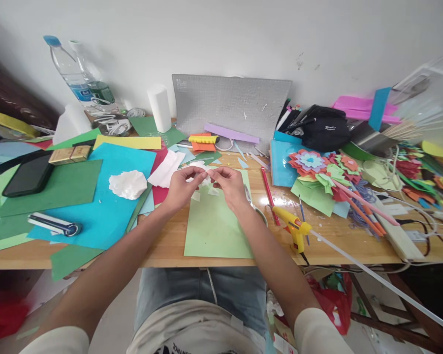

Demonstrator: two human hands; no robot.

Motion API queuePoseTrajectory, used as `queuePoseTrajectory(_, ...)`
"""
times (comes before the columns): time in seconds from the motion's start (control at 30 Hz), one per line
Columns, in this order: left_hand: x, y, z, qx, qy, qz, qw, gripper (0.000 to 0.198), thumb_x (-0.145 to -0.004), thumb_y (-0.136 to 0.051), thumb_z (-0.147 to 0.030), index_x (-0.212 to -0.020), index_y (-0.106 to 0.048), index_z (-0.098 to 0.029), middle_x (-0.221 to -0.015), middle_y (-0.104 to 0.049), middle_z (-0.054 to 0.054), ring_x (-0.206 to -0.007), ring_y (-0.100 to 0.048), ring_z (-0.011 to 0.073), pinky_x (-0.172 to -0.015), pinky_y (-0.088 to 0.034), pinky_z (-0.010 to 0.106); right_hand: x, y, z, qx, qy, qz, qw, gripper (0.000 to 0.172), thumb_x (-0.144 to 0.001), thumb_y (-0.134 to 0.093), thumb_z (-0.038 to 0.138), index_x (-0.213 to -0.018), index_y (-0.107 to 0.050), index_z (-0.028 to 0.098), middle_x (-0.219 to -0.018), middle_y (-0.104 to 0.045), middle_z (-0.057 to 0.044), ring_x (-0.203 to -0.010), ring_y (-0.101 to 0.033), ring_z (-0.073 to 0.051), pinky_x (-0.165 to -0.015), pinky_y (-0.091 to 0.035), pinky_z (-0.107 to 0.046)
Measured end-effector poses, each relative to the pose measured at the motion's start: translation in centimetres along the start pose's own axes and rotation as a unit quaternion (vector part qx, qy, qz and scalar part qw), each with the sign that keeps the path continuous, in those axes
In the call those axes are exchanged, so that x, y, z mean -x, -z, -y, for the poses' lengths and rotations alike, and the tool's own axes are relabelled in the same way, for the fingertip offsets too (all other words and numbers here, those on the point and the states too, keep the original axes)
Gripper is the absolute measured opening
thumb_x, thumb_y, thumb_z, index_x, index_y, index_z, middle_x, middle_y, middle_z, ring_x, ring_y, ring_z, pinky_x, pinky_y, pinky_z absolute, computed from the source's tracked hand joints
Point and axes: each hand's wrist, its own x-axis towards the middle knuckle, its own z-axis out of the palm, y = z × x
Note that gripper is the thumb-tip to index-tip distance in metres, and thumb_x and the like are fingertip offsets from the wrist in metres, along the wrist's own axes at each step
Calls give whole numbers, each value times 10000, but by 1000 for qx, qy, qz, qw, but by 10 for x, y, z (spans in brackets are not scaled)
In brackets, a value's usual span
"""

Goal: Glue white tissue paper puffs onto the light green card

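My left hand (186,185) and my right hand (228,185) meet above the top of a light green paper sheet (217,221). The fingertips of both are pinched together on a small piece of white paper (208,181), mostly hidden by the fingers. White paper scraps (196,196) lie on the green sheet just below. Beside my left hand is a folded white paper (167,168), and farther left a crumpled white paper flower shape (127,185) rests on blue paper (96,228). Scissors (260,212) lie partly hidden beneath my right forearm.
A yellow glue gun (293,228) and a red pen (270,196) lie to the right, near colourful paper flowers (310,164). A grey cutting mat (232,105) leans on the wall. At left are a stapler (54,224), a phone (28,173) and bottles (68,69).
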Motion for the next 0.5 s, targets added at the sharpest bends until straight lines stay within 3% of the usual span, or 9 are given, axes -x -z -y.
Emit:
queuePoseTrajectory(0.33,-1,2,3,52,13,-57,997,302,-798,-712,-485,-814,-698,-183,-774,-647,17,-653,-533,118,-586,-462,235,-2,1,-3,-82,-73,26,994,343,-610,-847,501,-674,-689,203,-730,-645,2,-652,-560,-95,-604,-454,-224)
queuePoseTrajectory(0.5,1,0,1,8,-35,-89,995,290,-810,-705,-470,-831,-719,-181,-866,-708,41,-739,-592,147,-638,-479,255,-3,-1,-7,-113,-110,28,987,337,-607,-851,463,-644,-658,189,-731,-637,5,-625,-563,-82,-582,-449,-214)
